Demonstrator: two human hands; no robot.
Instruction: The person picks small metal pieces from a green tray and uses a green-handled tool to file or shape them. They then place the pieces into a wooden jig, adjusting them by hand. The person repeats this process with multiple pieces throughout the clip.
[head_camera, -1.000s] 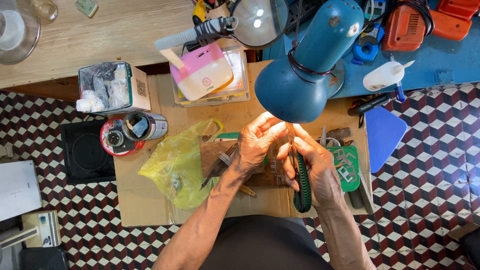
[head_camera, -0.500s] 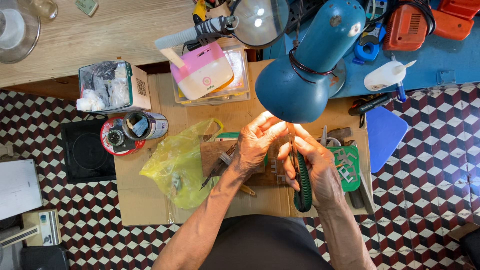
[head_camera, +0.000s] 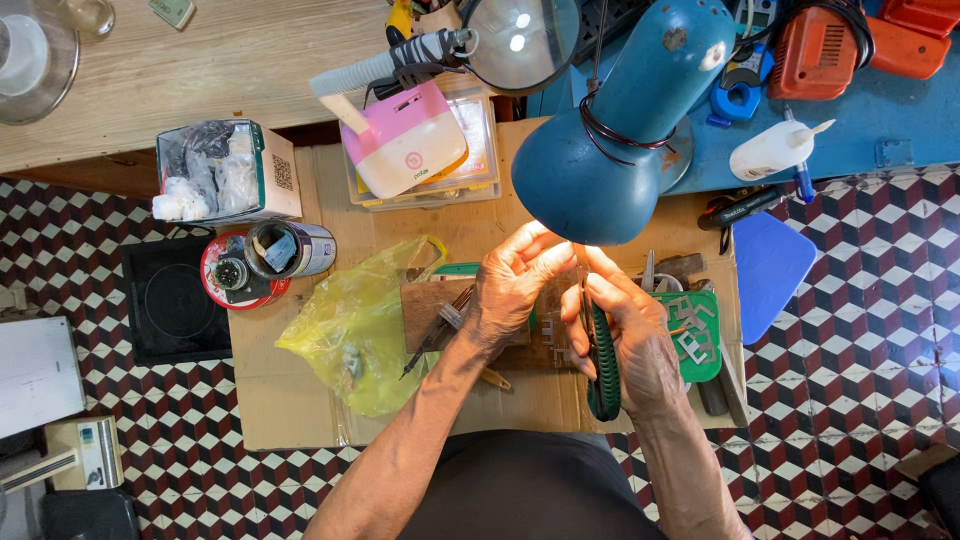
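Note:
My right hand (head_camera: 632, 335) grips a tool with green handles (head_camera: 602, 372), likely pliers, pointing up under the blue desk lamp (head_camera: 625, 140). My left hand (head_camera: 515, 283) has its fingers pinched together at the tool's tip, apparently on a very small part that I cannot make out in the glare. Both hands hover over a brown board (head_camera: 432, 307) lying on a sheet of cardboard (head_camera: 290, 410). A thin probe or tweezers (head_camera: 430, 345) rests on the board by my left wrist.
A yellow plastic bag (head_camera: 355, 330) lies left of the hands. A green tray (head_camera: 695, 335) with metal bits sits at the right, a blue pad (head_camera: 765, 265) beyond it. Behind are a pink-and-white box (head_camera: 410, 140), a magnifier (head_camera: 520, 40), a tin (head_camera: 290, 250) and a small carton (head_camera: 225, 170).

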